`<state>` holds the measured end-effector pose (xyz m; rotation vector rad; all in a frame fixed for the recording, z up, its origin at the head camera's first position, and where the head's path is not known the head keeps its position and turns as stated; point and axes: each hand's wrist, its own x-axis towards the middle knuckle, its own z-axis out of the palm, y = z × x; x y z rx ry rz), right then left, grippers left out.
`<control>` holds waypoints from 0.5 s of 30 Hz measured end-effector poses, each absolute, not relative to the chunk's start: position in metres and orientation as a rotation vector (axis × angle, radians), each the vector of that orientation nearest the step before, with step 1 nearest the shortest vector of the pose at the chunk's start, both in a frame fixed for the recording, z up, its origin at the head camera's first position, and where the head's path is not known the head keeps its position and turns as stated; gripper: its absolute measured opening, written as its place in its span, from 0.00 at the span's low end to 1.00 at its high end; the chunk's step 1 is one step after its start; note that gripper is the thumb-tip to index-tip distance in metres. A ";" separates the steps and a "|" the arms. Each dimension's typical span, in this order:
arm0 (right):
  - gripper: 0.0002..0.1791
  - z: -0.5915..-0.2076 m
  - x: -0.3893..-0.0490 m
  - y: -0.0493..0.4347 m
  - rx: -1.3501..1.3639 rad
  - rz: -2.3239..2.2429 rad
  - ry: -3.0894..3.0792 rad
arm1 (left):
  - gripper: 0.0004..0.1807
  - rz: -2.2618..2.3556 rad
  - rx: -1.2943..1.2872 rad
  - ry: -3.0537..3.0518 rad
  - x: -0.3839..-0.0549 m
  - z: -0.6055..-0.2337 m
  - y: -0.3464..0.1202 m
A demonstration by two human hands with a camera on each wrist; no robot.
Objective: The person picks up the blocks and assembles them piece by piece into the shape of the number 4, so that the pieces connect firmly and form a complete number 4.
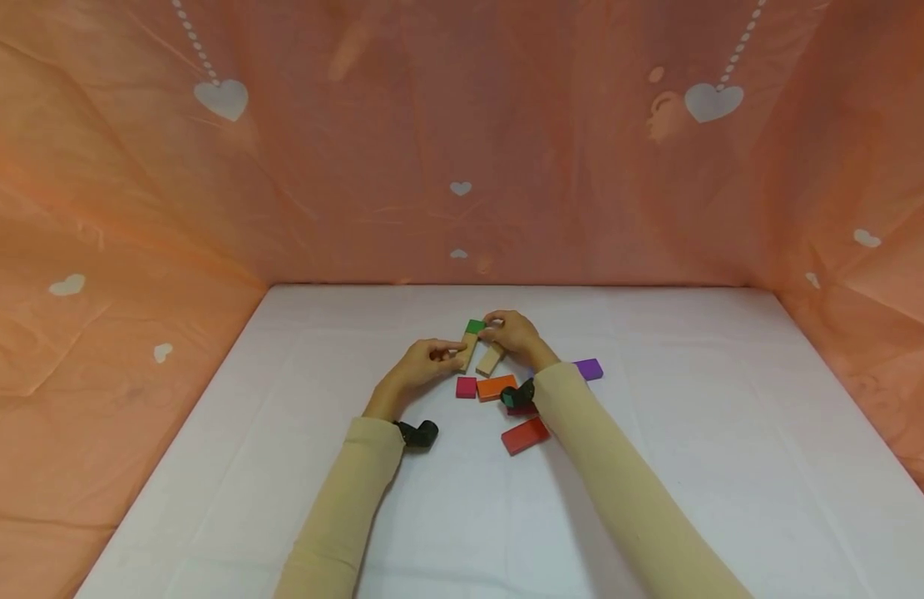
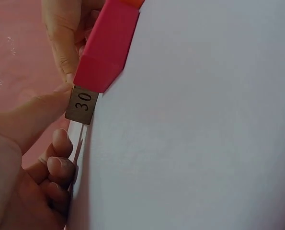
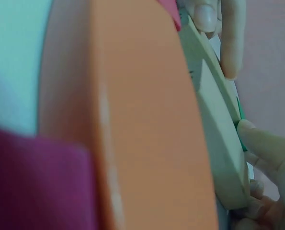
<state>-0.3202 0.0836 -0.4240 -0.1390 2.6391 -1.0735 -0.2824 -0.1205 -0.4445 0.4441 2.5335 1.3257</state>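
My left hand [image 1: 420,363] holds a plain wooden block [image 1: 468,351] between thumb and index finger, its other fingers curled loosely. That block's near end is marked 30 in the left wrist view. A green block [image 1: 475,326] stands at its far end, where my right hand [image 1: 512,331] pinches it; the right thumb [image 3: 257,136] touches it in the right wrist view, while the grip's far side is hidden. A second plain wooden block [image 1: 489,360] lies just right of the first, below the right hand. Nearer to me are a pink block [image 1: 466,388] and an orange block [image 1: 495,388].
A red block [image 1: 525,435] lies nearest to me. A dark red block [image 1: 521,410] is partly covered by the right wrist camera [image 1: 517,393]. Beyond the right sleeve [image 1: 596,441] sits a purple block [image 1: 590,369]. Orange curtains [image 1: 581,208] enclose the white table [image 1: 694,374].
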 end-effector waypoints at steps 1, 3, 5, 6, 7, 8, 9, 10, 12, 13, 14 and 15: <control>0.22 -0.424 -0.320 0.084 -0.141 -1.073 2.638 | 0.20 1.315 0.453 2.541 -0.282 -0.444 -0.121; 0.22 -0.424 -0.319 0.085 -0.144 -1.078 2.636 | 0.20 1.301 0.464 2.550 -0.281 -0.444 -0.122; 0.21 -0.424 -0.319 0.086 -0.141 -1.097 2.625 | 0.20 1.297 0.467 2.549 -0.280 -0.444 -0.122; 0.21 -0.424 -0.318 0.086 -0.143 -1.102 2.624 | 0.20 1.292 0.472 2.549 -0.280 -0.443 -0.123; 0.21 -0.424 -0.318 0.086 -0.143 -1.108 2.623 | 0.20 1.288 0.471 2.546 -0.280 -0.443 -0.123; 0.21 -0.424 -0.318 0.087 -0.141 -1.118 2.617 | 0.20 1.285 0.469 2.542 -0.279 -0.443 -0.123; 0.21 -0.425 -0.318 0.087 -0.145 -1.118 2.616 | 0.20 1.277 0.471 2.542 -0.279 -0.444 -0.124; 0.21 -0.425 -0.318 0.087 -0.147 -1.120 2.614 | 0.20 1.271 0.469 2.541 -0.278 -0.444 -0.124; 0.21 -0.427 -0.319 0.088 -0.154 -1.116 2.612 | 0.20 1.257 0.464 2.546 -0.277 -0.445 -0.126; 0.21 -0.427 -0.319 0.088 -0.154 -1.117 2.609 | 0.20 1.258 0.455 2.545 -0.276 -0.445 -0.126; 0.22 -0.428 -0.319 0.088 -0.155 -1.113 2.609 | 0.20 1.258 0.455 2.549 -0.276 -0.446 -0.127; 0.22 -0.429 -0.320 0.088 -0.158 -1.108 2.610 | 0.20 1.256 0.460 2.557 -0.276 -0.447 -0.127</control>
